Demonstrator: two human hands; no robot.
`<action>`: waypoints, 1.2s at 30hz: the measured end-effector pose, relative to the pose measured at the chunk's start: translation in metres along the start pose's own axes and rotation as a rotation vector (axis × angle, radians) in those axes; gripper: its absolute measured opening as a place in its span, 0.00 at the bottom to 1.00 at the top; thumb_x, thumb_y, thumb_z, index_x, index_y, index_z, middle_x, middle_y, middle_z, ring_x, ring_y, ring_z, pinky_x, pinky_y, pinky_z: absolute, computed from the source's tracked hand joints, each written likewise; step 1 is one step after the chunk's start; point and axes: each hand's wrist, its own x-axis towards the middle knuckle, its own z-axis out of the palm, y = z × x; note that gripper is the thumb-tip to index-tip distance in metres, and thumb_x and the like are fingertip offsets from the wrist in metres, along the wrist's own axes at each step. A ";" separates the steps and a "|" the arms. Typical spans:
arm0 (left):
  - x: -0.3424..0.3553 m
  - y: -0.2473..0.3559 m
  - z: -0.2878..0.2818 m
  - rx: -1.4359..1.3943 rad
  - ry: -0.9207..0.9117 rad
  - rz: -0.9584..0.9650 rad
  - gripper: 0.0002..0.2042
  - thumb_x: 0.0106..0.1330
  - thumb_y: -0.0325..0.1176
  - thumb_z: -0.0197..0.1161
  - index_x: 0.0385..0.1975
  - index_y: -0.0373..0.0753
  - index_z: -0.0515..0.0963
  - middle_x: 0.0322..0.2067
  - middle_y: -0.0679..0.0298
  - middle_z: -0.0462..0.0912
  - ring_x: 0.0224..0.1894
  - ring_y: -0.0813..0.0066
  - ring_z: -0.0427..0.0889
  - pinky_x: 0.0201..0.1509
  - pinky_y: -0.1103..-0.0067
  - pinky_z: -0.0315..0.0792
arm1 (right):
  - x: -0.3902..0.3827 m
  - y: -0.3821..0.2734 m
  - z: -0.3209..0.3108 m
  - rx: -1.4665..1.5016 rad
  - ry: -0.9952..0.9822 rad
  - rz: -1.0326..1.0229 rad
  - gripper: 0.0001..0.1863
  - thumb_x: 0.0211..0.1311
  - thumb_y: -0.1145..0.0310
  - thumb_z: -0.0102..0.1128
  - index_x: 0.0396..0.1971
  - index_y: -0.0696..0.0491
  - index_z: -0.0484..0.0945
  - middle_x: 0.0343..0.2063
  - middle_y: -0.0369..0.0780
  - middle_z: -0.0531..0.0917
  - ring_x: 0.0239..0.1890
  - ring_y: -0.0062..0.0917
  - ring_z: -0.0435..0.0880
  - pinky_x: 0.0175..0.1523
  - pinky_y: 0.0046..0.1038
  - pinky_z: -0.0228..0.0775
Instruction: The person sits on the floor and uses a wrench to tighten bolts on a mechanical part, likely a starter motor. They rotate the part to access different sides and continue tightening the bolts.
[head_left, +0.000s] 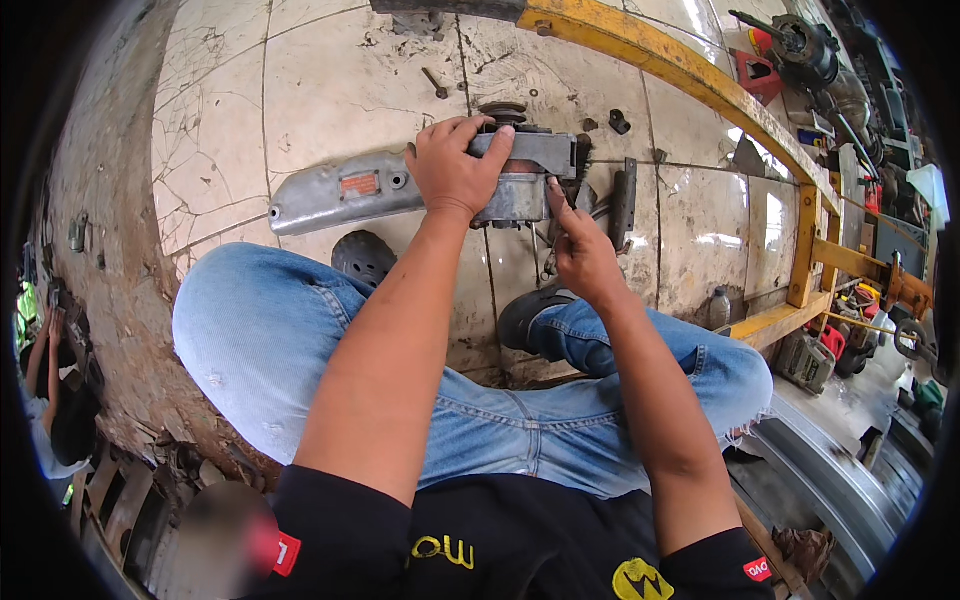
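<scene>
A grey metal machine part with a dark grooved pulley at its far side stands on the tiles between my knees. My left hand lies on its top left, thumb and fingers spread over the metal. At its right edge is my right hand, fingers curled and one tip reaching to the part's corner. Whatever thin thing it may hold is too small to make out. Left of the part lies a long grey metal cover with an orange label, partly behind my left hand.
A bolt and small dark pieces lie farther off. A dark metal bar is close to my right hand. A yellow steel frame crosses the far right. Tools and bottles crowd the right side; another person's arm shows far left.
</scene>
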 end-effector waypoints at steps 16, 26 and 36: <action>0.002 0.001 0.002 0.030 0.001 -0.012 0.17 0.57 0.59 0.65 0.37 0.57 0.87 0.45 0.72 0.84 0.55 0.65 0.74 0.64 0.59 0.56 | -0.031 -0.018 0.011 -0.201 0.041 0.020 0.48 0.53 0.81 0.54 0.74 0.29 0.53 0.30 0.46 0.74 0.27 0.46 0.79 0.34 0.46 0.72; 0.000 0.007 0.000 0.063 0.047 0.034 0.17 0.59 0.57 0.64 0.38 0.54 0.87 0.42 0.68 0.86 0.52 0.61 0.77 0.59 0.65 0.64 | -0.032 -0.023 0.025 -0.236 0.039 0.099 0.48 0.56 0.78 0.54 0.76 0.34 0.47 0.31 0.47 0.76 0.28 0.48 0.79 0.34 0.48 0.72; 0.000 0.008 0.001 0.075 0.045 0.025 0.17 0.58 0.57 0.65 0.37 0.54 0.87 0.42 0.70 0.86 0.53 0.63 0.76 0.59 0.65 0.62 | -0.026 -0.028 0.023 -0.193 0.085 0.086 0.49 0.53 0.79 0.53 0.76 0.39 0.45 0.31 0.49 0.77 0.28 0.49 0.79 0.34 0.47 0.72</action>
